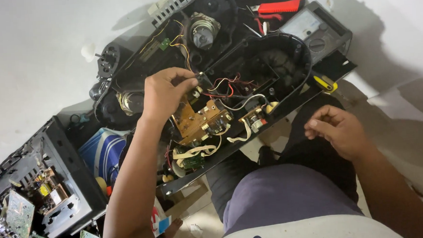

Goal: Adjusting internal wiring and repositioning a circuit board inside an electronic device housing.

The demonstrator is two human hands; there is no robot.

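Over the opened black casing [284, 49], the left hand [165, 92] pinches together on a small part [199, 75] just above the brown circuit board [197, 117]. Well apart to the right, the right hand [338, 130] hovers loosely curled, holding nothing.

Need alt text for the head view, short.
Seen from above, a person's left hand pinches a small part among red and black wires inside an opened black radio case, over a brown circuit board. The right hand hovers empty above the lap; a multimeter lies beyond.

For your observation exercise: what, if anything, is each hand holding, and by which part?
The left hand pinches a small dark part inside the opened black casing, by its near end. The right hand holds nothing.
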